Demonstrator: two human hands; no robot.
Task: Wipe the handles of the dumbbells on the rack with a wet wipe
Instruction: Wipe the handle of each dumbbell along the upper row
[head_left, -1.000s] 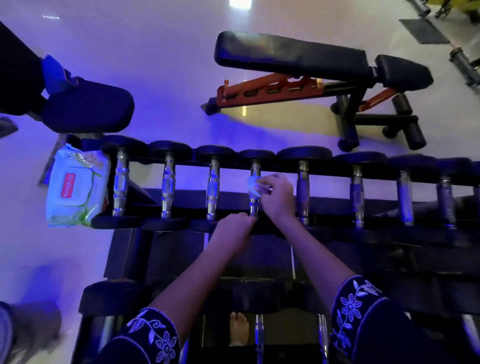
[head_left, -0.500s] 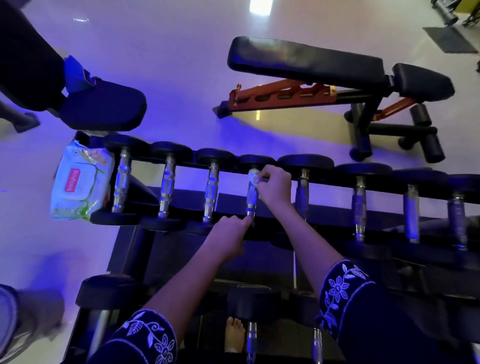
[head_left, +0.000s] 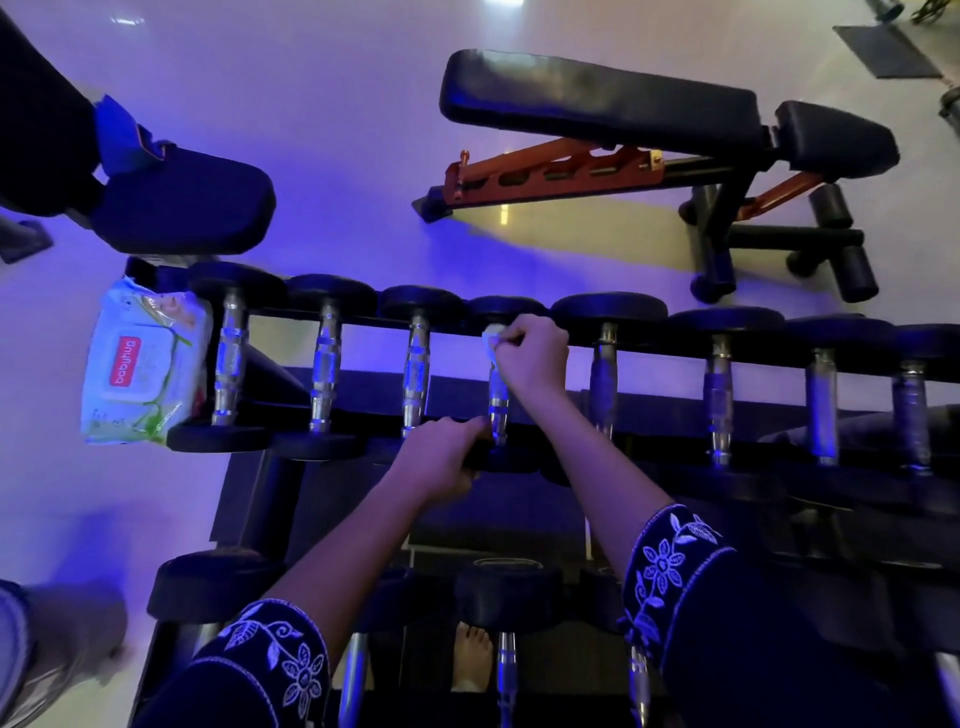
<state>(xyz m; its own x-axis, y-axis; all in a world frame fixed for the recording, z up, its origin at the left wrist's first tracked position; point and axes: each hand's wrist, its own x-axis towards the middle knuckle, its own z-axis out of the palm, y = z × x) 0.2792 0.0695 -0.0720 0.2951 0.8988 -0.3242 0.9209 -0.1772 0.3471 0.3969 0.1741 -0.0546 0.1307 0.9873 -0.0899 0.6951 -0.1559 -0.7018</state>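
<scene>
Several dumbbells with chrome handles and black heads lie side by side on the top tier of the black rack (head_left: 649, 402). My right hand (head_left: 530, 356) holds a white wet wipe (head_left: 491, 335) against the far end of the fourth dumbbell's handle (head_left: 497, 400). My left hand (head_left: 441, 457) grips the near black head of that same dumbbell. Most of the wipe is hidden under my fingers.
A pack of wet wipes (head_left: 143, 361) lies at the rack's left end. Behind the rack stand an adjustable bench (head_left: 623, 114) with an orange frame and a padded seat (head_left: 176, 202) at left. More dumbbells sit on the lower tier (head_left: 498, 592). A bare foot (head_left: 470, 657) shows below.
My right hand has slid the wipe from the middle of the handle up to its far end. The left hand has stayed on the near head.
</scene>
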